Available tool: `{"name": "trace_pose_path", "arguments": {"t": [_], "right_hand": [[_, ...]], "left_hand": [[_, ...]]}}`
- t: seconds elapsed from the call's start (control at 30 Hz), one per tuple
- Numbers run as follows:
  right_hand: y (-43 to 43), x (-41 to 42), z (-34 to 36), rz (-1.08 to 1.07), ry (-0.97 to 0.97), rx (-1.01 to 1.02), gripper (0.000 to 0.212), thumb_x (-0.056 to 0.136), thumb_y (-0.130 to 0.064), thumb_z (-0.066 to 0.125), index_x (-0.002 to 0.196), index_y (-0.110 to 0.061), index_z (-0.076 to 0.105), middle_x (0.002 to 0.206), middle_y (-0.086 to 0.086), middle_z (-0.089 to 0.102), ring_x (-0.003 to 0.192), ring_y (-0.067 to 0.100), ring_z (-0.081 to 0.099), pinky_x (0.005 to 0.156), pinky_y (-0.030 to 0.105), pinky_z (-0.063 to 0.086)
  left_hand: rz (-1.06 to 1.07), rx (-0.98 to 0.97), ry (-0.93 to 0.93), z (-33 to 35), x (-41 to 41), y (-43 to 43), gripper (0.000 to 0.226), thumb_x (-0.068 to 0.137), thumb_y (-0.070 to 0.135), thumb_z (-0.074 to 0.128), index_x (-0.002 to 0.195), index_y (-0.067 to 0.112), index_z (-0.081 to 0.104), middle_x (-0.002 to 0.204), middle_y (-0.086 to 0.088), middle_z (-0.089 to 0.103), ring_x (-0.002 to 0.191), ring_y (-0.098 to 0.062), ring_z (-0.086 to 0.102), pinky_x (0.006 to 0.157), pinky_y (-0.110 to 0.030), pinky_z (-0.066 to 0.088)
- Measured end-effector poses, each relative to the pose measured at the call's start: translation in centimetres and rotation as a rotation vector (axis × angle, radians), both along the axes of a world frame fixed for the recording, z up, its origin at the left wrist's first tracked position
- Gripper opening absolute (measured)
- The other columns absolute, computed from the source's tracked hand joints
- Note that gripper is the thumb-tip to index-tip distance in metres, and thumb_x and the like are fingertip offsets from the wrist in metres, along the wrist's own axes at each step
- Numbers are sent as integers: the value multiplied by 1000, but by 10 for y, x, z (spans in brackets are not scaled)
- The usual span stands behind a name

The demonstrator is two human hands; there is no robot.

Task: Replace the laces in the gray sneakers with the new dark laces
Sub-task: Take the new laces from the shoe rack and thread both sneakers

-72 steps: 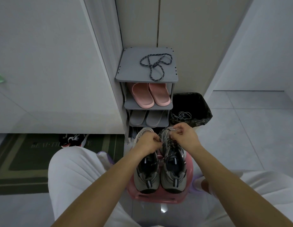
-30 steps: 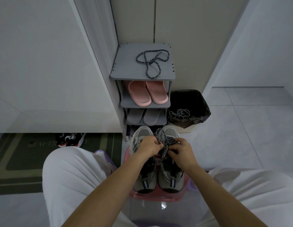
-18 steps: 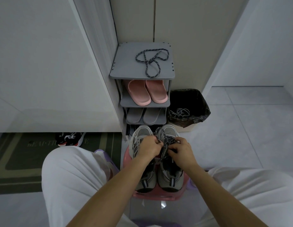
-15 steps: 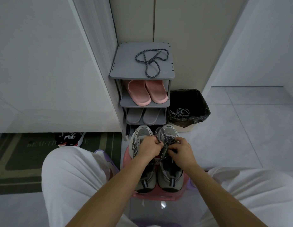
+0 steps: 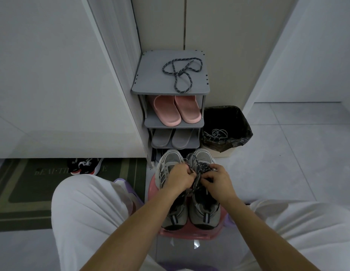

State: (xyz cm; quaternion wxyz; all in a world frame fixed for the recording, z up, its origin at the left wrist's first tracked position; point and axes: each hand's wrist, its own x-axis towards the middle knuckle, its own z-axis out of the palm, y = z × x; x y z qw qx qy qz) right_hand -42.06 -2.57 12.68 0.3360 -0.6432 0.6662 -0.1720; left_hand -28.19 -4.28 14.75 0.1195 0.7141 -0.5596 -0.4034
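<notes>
The left hand point(image 5: 179, 178) and right hand point(image 5: 217, 179) pinch the dark lace point(image 5: 197, 168) over the right gray sneaker point(image 5: 204, 211); uneven pulling could snarl its loops.

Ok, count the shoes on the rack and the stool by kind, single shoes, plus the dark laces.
Gray sneakers: 2, on the pink stool
Pink slippers: 2, on the rack
Gray slippers: 2, on the rack
Dark laces: 2, one on the rack top, one gripped by the left hand and right hand
Total: 8
</notes>
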Motion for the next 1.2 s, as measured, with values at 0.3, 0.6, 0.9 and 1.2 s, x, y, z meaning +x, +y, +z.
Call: {"name": "trace_pose_path", "arguments": {"t": [0.3,0.6,0.9,1.2], "right_hand": [[0,0,-2,-31,-11,-17,13,83,-16,68,93,-11,74,133,9,44,121,27,45,101,33,41],[4,-11,16,-186,-132,-45,8,84,-11,66,81,-7,73,124,4,51,115,17,50,87,15,31],[17,-40,26,-724,-837,187,14,99,-9,38,95,-5,51,92,6,72,76,13,69,62,26,42],[8,-59,21,-928,-1189,224,30,100,-8,33,72,-15,43,64,2,46,43,8,37,40,17,36]], "left_hand": [[-38,-20,60,0,-1,5,27,83,36,68,86,9,63,80,-3,60,74,-16,56,64,-26,40],[-74,-53,-13,-3,-1,6,51,73,39,73,111,13,50,104,-1,55,102,-20,54,82,-31,47],[-75,-35,53,-3,2,9,51,76,38,73,117,19,49,101,10,52,99,-11,53,79,-26,44],[-122,-39,49,-1,6,8,39,77,38,72,107,20,55,97,9,55,89,-9,56,79,-27,51]]}}
